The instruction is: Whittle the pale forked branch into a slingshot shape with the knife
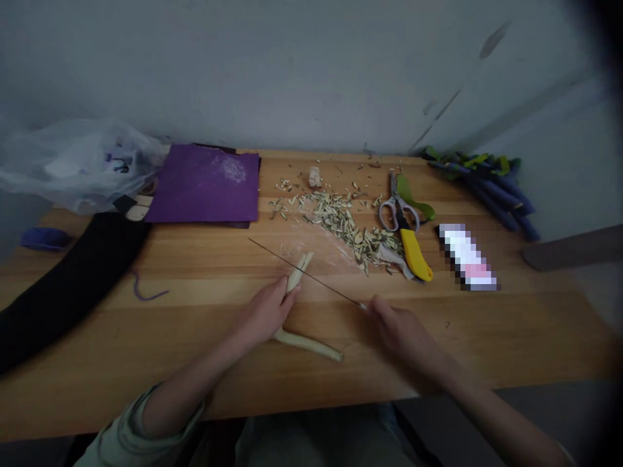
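Observation:
My left hand [272,308] is closed around a peeled, pale forked stick [311,346]. One prong points up past my fingers and shows a slit at its tip; another piece runs out to the lower right below my hand. In my right hand [402,331] is the light end of a long, thin, dark rod-like tool [331,287]. The rod slants up to the left and crosses the upright prong near its tip, apparently touching it. Whether it is a fine file or a saw I cannot tell.
Wood shavings [341,217] lie scattered behind my hands. Scissors [399,211], a yellow-handled cutter [415,254] and a blurred-out phone [467,257] are to the right. Purple sheet [207,185], plastic bag [82,162] and black curved object [73,285] are left. Blue-purple sticks [496,191] lie back right.

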{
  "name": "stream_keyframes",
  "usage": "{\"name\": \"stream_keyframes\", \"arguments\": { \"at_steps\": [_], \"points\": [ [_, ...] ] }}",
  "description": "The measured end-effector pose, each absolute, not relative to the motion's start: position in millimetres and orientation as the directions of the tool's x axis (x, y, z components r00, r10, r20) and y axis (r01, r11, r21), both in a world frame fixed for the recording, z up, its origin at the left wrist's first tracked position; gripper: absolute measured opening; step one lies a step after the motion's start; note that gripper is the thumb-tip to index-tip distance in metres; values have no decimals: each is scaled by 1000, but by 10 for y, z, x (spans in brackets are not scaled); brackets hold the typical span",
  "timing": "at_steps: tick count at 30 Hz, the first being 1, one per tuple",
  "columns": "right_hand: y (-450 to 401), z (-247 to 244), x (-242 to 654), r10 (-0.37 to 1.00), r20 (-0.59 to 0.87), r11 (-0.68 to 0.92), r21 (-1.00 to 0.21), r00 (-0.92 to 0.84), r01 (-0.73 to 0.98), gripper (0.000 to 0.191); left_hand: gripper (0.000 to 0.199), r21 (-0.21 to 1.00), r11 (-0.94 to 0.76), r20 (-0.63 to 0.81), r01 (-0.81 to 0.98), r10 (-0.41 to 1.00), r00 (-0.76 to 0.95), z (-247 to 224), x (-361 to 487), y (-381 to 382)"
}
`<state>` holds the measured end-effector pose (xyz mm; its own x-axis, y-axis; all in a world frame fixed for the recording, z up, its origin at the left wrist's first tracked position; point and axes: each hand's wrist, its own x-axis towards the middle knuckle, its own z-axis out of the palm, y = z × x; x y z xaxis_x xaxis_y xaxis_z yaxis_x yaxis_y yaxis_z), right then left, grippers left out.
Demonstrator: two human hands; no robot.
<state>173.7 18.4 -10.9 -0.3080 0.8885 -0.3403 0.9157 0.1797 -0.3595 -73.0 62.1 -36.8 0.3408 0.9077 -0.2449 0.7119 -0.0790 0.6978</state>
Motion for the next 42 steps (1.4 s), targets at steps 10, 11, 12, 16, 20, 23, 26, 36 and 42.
{"name": "stream_keyframes", "arguments": {
  "at_steps": [10, 11, 12, 16, 20, 23, 26, 36, 42],
  "points": [
    [277, -92, 1841, 866, -312, 266, -373, -390, 889, 7, 32, 668, -36, -277, 743, 915, 294, -401, -745, 627],
    [215, -97, 1978, 879, -310, 228, -393, -362, 891, 9, 33, 655, -32, -274, 755, 921, 277, -405, -763, 638],
    [168, -105, 2068, 888, -307, 203, -403, -341, 892, 12, 33, 646, -40, -266, 762, 924, 274, -409, -773, 643],
    [193, -152, 1836, 890, -274, 251, -374, -365, 893, 13, 33, 661, -139, -209, 738, 910, 359, -416, -748, 619],
    [392, -138, 1380, 897, -220, 312, -294, -382, 903, 10, 34, 693, -131, -235, 709, 889, 394, -372, -713, 593],
    [398, -120, 1426, 873, -219, 353, -332, -436, 875, 9, 38, 710, -119, -270, 694, 864, 425, -336, -698, 569],
    [261, -146, 1586, 852, -240, 356, -384, -465, 852, 9, 38, 724, -160, -259, 671, 839, 479, -340, -656, 515],
    [-128, -177, 1638, 945, -253, 120, -324, -209, 938, 12, 33, 639, -125, -183, 759, 933, 308, -405, -775, 579],
    [201, -95, 1404, 913, -280, 220, -274, -297, 936, 11, 34, 642, -221, -213, 734, 869, 447, -393, -737, 546]
  ]
}}
